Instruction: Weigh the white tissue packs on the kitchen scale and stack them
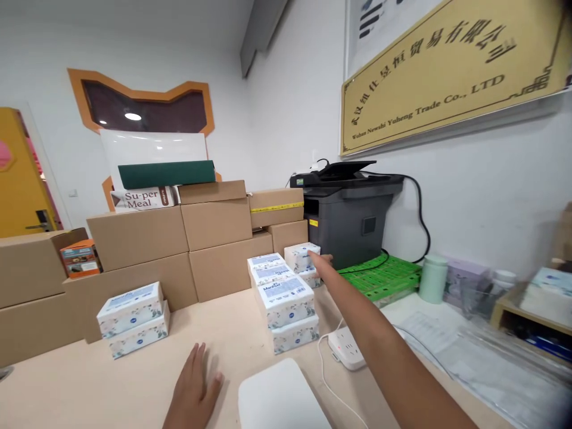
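Your left grip (193, 390) is open, thumb apart from the fingers, nothing in it; it is low over the tabletop (218, 325), between the left stack and a white flat object (281, 398), contact with the surface unclear. Your right grip (320, 260) is at the end of a stretched arm, at the right side of the upper tissue pack (296, 257) in the back stack, just in front of the printer (351, 220); can't tell how far it is closed or whether it has hold of that pack, since the fingers are partly hidden. That pack sits on a lower pack (310, 276), mostly covered by your hand and the middle stack. Middle stack: top pack (288, 301) faces you, on a bottom pack (295, 335), more packs (267, 267) right behind. Left stack: one pack (130, 308) on another (140, 333), well apart from the middle one. Cardboard boxes (230, 268) line the back. Power strip (345, 350) lies beside your right forearm, green panels (379, 279) by the printer, pale green cup (433, 279) and purple box (467, 275) farther right.
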`<state>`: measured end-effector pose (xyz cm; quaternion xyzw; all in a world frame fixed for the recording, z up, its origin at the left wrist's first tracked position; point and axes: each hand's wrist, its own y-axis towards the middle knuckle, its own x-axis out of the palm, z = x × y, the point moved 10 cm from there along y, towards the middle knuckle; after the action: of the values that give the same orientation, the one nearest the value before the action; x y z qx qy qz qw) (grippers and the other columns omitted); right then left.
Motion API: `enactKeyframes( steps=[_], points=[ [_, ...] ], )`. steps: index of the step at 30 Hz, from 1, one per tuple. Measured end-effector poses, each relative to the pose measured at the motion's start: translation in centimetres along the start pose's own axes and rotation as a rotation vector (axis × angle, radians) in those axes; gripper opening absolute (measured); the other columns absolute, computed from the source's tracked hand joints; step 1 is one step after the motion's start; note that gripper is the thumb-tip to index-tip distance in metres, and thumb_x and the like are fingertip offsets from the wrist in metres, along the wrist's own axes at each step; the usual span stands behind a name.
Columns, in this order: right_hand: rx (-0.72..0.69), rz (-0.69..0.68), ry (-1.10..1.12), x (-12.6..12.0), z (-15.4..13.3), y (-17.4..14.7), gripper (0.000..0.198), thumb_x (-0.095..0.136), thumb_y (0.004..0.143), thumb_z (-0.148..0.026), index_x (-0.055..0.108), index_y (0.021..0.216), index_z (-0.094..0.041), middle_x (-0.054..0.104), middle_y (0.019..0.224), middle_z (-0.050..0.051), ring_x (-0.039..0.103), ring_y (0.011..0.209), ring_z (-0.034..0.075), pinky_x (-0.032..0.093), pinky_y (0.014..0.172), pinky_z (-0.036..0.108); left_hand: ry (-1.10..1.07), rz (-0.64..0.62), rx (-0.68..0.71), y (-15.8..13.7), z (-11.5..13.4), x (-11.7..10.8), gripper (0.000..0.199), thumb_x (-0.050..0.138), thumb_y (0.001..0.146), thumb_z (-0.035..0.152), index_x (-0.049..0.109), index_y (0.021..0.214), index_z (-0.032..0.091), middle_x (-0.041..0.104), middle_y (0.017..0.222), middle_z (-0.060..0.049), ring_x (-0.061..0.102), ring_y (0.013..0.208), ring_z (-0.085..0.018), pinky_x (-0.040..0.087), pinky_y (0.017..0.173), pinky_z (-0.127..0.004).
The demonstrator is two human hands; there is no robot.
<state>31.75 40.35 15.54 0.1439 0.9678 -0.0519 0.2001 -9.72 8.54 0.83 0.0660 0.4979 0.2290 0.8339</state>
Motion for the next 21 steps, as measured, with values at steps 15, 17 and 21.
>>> enactKeyframes(
  steps=[15, 17, 21],
  points=[
    [-0.803, -0.139, -0.93, 4.1, -6.8, 0.2, 0.045, 0.074, 0.103, -0.038, 0.064, 0.144, -0.02, 0.064, 0.15, 0.013, 0.066, 0.132, 0.031, 0.058, 0.11, 0.057, 0.083, 0.132, 0.051, -0.6, 0.4, 0.3, 0.076, 0.038, 0.103, 0.054, 0.047, 0.162, 0.006, 0.044, 0.173, -0.023, 0.043, 0.162, -0.04, 0.036, 0.133, -0.063],
    [-0.827, -0.131, -1.002, 4.6, -6.7, 0.5, 0.048, 0.074, 0.103, -0.038, 0.062, 0.146, -0.021, 0.061, 0.154, 0.013, 0.064, 0.136, 0.033, 0.055, 0.113, 0.059, 0.091, 0.127, 0.047, -0.6, 0.4, 0.2, 0.078, 0.036, 0.103, 0.055, 0.046, 0.162, 0.004, 0.044, 0.173, -0.024, 0.043, 0.162, -0.041, 0.036, 0.133, -0.063],
    [-0.839, -0.098, -1.101, 5.0, -6.3, 1.2, 0.051, 0.075, 0.102, -0.038, 0.061, 0.149, -0.021, 0.056, 0.16, 0.013, 0.057, 0.145, 0.036, 0.048, 0.119, 0.063, 0.088, 0.129, 0.046, -0.5, 0.3, 0.1, 0.079, 0.035, 0.104, 0.058, 0.045, 0.162, 0.005, 0.044, 0.173, -0.023, 0.044, 0.161, -0.042, 0.037, 0.133, -0.064]
  ],
)
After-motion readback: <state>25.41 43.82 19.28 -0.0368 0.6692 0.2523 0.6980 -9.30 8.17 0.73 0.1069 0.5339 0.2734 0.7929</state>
